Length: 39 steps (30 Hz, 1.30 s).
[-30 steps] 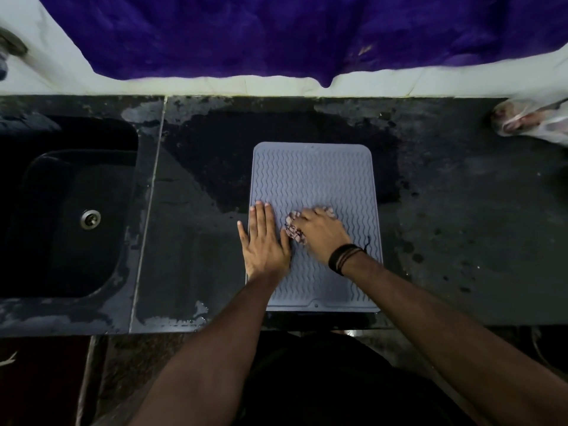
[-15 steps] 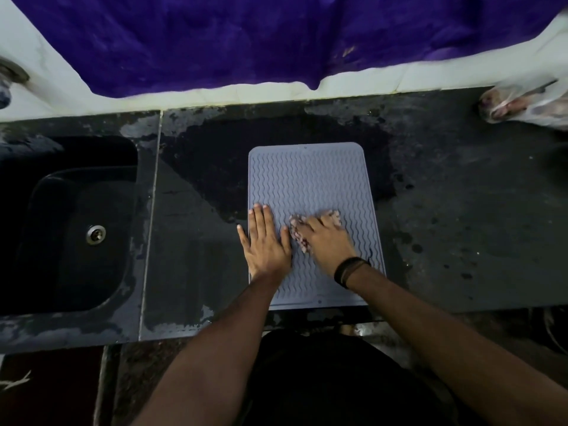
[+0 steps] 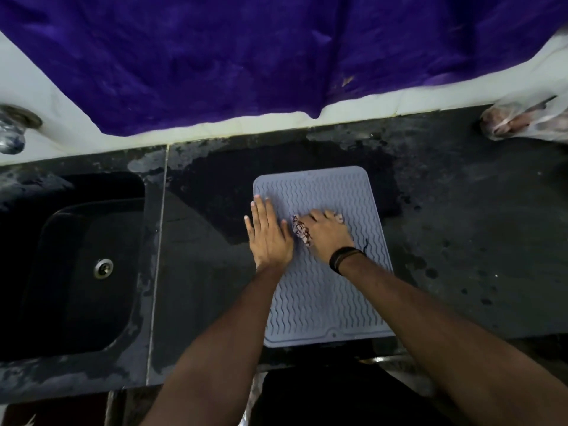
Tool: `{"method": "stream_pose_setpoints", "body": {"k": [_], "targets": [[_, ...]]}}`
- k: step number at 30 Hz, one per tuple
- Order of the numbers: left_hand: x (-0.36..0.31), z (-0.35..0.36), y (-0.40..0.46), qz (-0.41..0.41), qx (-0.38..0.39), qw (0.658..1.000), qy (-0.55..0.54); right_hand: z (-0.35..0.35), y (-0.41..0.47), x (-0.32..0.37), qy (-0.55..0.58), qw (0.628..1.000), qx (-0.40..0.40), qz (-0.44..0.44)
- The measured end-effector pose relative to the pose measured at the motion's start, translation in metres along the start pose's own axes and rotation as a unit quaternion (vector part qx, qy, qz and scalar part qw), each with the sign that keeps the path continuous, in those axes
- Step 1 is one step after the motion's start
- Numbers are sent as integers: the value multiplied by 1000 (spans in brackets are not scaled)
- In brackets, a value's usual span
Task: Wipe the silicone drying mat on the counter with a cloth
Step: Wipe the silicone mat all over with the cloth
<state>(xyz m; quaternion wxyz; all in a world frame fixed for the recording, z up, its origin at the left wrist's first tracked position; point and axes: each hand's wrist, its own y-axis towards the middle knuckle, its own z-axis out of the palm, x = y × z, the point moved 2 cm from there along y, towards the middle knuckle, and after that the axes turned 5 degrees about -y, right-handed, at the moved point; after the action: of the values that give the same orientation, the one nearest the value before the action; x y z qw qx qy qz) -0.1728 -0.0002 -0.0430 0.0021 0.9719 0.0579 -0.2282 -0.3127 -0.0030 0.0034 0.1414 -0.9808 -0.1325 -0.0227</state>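
Lying flat on the dark counter (image 3: pixel 461 241) is the grey silicone drying mat (image 3: pixel 322 302), seen from the head view, wavy ridges across it, its near edge at the counter's front lip. A darker wet patch on the counter is seen around the mat's far end. The left hand (image 3: pixel 269 238) is laid flat on the mat's left edge, fingers straight and together, palm down, nothing held; part of the hand overlaps onto the counter. The right hand (image 3: pixel 327 233) is placed just beside it on the mat, fingers curled over a bunched patterned cloth (image 3: pixel 302 232), which is pressed against the mat surface at about mid-length. Cloth is mostly hidden under the hand; bits are seen at the thumb side and at the fingertips. A black wristband (image 3: pixel 344 258) is worn on the right wrist. A black sink (image 3: pixel 76 272) with a metal drain (image 3: pixel 103 268) is set into the counter at left, well apart from the mat. A purple fabric (image 3: pixel 246 56) is hung over the white wall behind. A plastic bag (image 3: pixel 528 121) is seen at the counter's far right; its contents cannot be made out. Part of a metal tap (image 3: pixel 12 130) is seen at the far left edge.
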Motion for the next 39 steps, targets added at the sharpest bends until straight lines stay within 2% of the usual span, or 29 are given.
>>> {"method": "stream_pose_setpoints", "body": {"k": [3,5,8,11,17,21,27,31,35,39], "targets": [[7,11,14,14,52,998,21,-13,18,-3,29,999,18,17],[10,18,13,11,44,998,38,-23,31,-5,63,997,23,39],[10,23,16,7,37,999,39,-37,57,-1,92,993,-37,62],[9,23,16,8,35,998,50,-47,90,23,57,995,-74,23],[10,24,14,-1,36,996,79,-30,125,50,-61,995,-58,-51],[7,23,13,-6,24,998,66,-31,125,16,-103,989,-71,-81],[9,22,13,-1,28,999,40,-37,109,-47,-148,987,-32,-47],[10,23,14,1,33,999,38,-47,126,-7,-111,991,-59,-40],[9,23,14,-1,38,997,63,-40,139,51,-146,981,-78,-101],[7,23,14,-6,33,997,67,-36,136,31,-171,975,-67,-125]]}}
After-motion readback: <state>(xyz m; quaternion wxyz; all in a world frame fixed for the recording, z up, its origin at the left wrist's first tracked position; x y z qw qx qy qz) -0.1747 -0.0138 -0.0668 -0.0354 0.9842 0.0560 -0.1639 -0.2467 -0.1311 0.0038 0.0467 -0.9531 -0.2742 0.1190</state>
